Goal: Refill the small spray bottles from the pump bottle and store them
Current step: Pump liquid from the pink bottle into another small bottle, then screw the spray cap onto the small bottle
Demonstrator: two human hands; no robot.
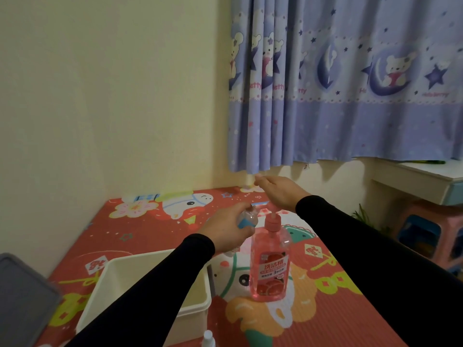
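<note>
A red cartoon-printed mat [155, 236] fills the lower frame. At lower left a white plastic bin [193, 304] is seen; at lower centre stands the pink pump bottle [270, 266]. The right hand [278, 191] is laid over its pump, fingers loosely together. A small clear spray bottle [72, 217]... A red cartoon-printed mat [155, 236] fills the lower frame. At lower left a white plastic bin [193, 304] is seen; at lower centre stands the pink pump bottle [270, 266]. The right hand [278, 191] is laid over its pump, fingers loosely together. A small clear spray bottle [246, 217] is clamped in the left hand [225, 234] beside the nozzle. If its mouth is misaligned, liquid could be spilled onto the mat.
</note>
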